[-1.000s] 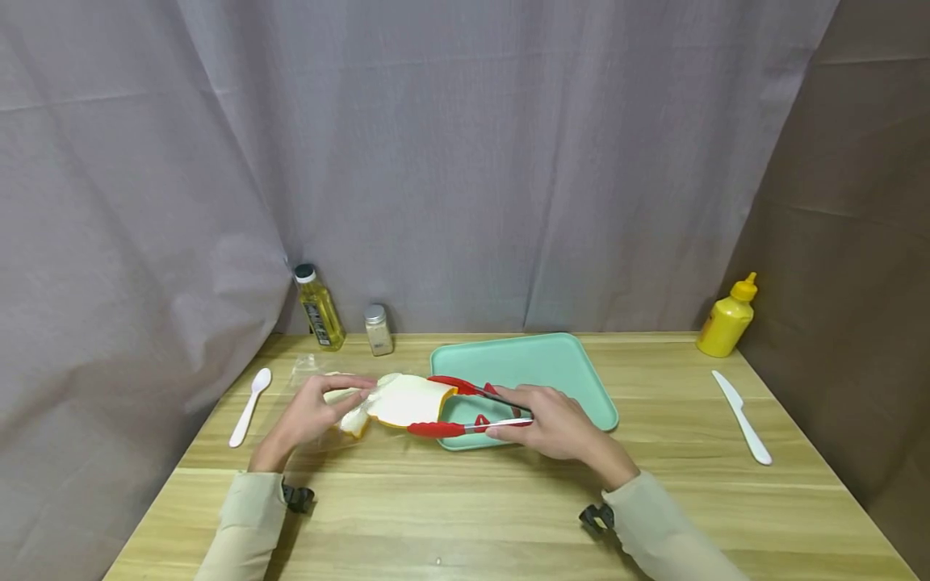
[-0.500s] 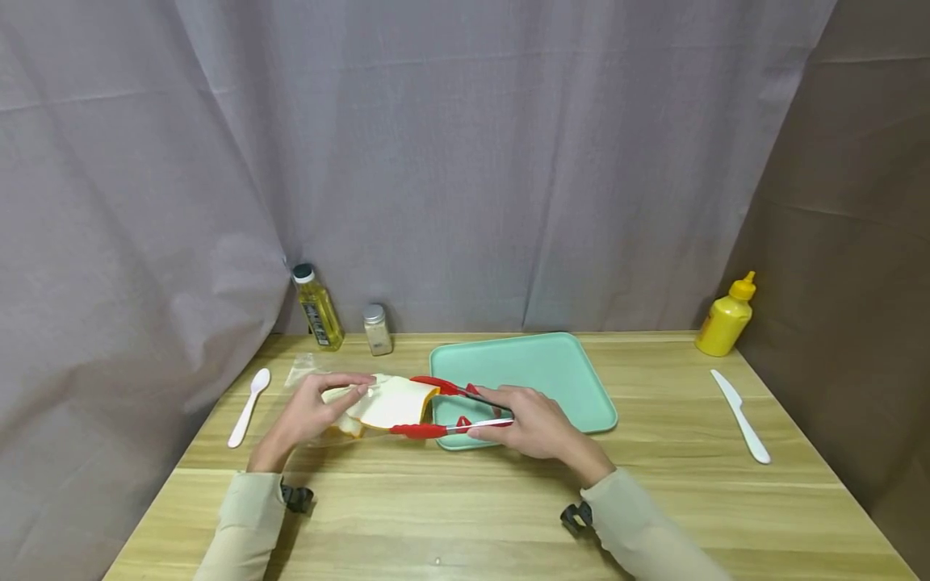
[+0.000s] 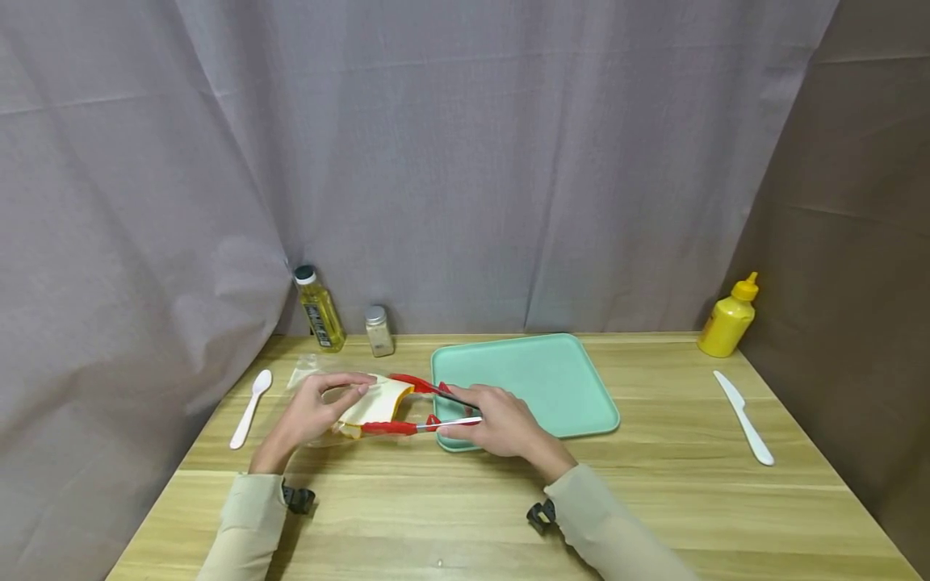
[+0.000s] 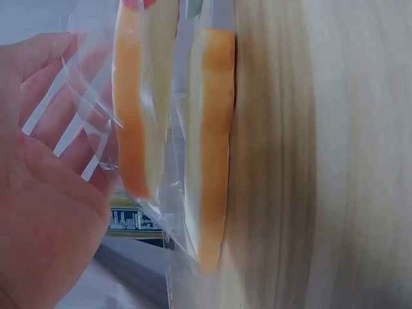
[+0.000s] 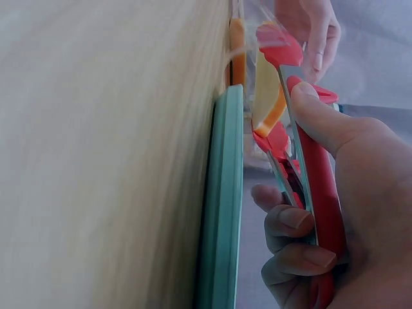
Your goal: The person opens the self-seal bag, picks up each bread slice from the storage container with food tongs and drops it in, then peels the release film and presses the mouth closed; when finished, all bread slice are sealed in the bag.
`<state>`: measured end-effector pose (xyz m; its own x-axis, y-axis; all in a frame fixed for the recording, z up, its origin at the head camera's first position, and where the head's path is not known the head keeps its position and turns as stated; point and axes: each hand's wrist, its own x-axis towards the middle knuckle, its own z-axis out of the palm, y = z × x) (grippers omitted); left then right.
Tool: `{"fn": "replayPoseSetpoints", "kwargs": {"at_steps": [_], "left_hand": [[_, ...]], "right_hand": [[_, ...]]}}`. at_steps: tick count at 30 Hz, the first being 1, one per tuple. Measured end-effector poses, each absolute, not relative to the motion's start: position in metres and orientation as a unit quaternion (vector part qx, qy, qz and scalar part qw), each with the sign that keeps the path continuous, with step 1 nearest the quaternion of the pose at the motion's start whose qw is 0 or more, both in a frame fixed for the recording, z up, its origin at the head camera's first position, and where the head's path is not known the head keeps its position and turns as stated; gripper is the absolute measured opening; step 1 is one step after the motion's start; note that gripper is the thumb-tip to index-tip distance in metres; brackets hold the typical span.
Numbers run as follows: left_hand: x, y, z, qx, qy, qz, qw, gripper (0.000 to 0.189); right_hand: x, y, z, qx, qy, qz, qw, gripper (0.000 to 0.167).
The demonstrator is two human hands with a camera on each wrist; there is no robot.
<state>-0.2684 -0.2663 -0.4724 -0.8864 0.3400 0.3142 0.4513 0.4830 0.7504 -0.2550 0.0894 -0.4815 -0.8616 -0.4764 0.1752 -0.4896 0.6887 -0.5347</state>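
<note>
My right hand (image 3: 504, 424) grips a pair of red-tipped tongs (image 3: 388, 428). Between the tong tips is a slice of white bread (image 3: 378, 397) with an orange-brown crust, its left part under my left hand. My left hand (image 3: 308, 415) pinches the film of a clear plastic bag (image 3: 305, 365) between thumb and fingers. In the left wrist view, the tong-held slice (image 4: 132, 103) stands within the film, apart from another bread slice (image 4: 215, 148) lying lower, against the table. How deep the held slice sits in the bag is partly hidden by my left hand.
A mint-green tray (image 3: 534, 383) lies right of the bread, its left edge under the tongs. A white spoon (image 3: 250, 407) is at left, a white knife (image 3: 743, 418) at right. Behind stand an oil bottle (image 3: 320, 311), a seasoning jar (image 3: 379, 331) and a yellow squeeze bottle (image 3: 728, 319).
My right hand has moved left with the tongs and the bread slice, carrying the slice farther under my left hand into the bag. The left hand stays nearly still.
</note>
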Motion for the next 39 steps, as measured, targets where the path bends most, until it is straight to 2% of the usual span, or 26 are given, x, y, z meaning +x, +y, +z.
{"fn": "replayPoseSetpoints", "kwargs": {"at_steps": [11, 39], "left_hand": [[-0.266, -0.269, -0.473, -0.219, -0.866, -0.443, 0.074, 0.021], [-0.269, -0.265, -0.471, -0.225, -0.86, -0.447, 0.101, 0.021]], "right_hand": [[-0.257, 0.058, -0.488, 0.255, -0.923, 0.286, 0.028, 0.081], [-0.253, 0.027, -0.488, 0.233, -0.928, 0.287, 0.036, 0.089]]}}
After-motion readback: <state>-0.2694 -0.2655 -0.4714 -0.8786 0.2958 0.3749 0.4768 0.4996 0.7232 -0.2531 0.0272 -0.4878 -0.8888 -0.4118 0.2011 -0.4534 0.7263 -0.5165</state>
